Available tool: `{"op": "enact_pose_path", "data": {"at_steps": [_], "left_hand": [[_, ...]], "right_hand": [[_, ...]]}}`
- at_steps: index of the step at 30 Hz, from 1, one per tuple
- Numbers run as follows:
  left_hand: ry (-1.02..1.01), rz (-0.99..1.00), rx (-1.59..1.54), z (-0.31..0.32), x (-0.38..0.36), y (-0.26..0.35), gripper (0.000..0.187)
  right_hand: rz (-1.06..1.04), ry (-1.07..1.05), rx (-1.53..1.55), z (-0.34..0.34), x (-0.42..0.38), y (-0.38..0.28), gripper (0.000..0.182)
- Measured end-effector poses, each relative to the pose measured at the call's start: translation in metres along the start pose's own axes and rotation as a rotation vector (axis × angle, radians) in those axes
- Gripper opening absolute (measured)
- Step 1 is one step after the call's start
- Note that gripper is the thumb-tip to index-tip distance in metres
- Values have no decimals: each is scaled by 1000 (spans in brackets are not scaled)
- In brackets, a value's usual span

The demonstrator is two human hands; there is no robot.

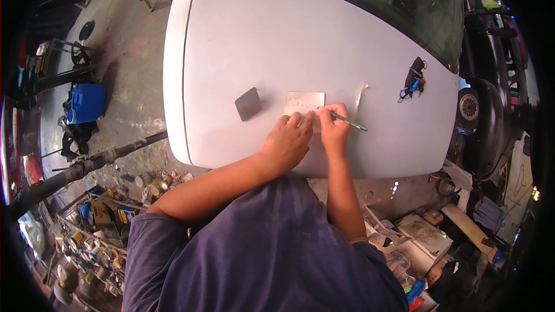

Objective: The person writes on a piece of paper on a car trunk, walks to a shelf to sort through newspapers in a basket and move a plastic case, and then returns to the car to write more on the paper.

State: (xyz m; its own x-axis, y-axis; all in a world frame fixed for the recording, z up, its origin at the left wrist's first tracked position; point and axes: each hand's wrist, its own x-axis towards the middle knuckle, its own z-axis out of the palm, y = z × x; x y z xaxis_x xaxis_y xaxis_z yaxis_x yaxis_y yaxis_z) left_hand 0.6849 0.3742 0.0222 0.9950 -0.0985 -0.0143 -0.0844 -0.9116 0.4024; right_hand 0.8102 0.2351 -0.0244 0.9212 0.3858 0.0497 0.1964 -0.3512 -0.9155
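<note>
A small sheet of paper (304,98) with handwriting lies on a white car panel (260,34). My left hand (287,143) rests flat over the paper's lower edge, its fingers stretched out. Between the fingers of my right hand (334,128) is a green pencil (354,123), its tip end at the right part of the sheet. Left of the paper sits a dark grey squarish pad (248,104). A thin, pale curved strip (359,99) lies just right of my right hand.
Keys with a black pouch (413,82) lie further right on the panel, below the dark windshield glass (404,0). A blue container (88,103) stands on the floor at left. Cans (95,257) crowd the lower left; boxes and boards (425,237) fill the lower right.
</note>
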Motion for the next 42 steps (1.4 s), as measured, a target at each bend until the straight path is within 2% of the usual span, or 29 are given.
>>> {"op": "enact_pose_path", "data": {"at_steps": [17, 23, 26, 32, 42], "left_hand": [[-32, 7, 38, -4, 3, -2, 53], [-43, 8, 24, -3, 2, -3, 54], [-42, 12, 31, -4, 2, -2, 54], [-36, 17, 44, -4, 2, -2, 56], [-31, 20, 45, -7, 2, -2, 57]], "right_hand": [[39, -80, -67, -8, 4, 0, 13], [39, -37, -11, -4, 6, -4, 12], [-46, -17, -63, -4, 7, -1, 14], [-9, 41, 87, -1, 6, -8, 15], [-30, 23, -43, -5, 6, -2, 15]]}}
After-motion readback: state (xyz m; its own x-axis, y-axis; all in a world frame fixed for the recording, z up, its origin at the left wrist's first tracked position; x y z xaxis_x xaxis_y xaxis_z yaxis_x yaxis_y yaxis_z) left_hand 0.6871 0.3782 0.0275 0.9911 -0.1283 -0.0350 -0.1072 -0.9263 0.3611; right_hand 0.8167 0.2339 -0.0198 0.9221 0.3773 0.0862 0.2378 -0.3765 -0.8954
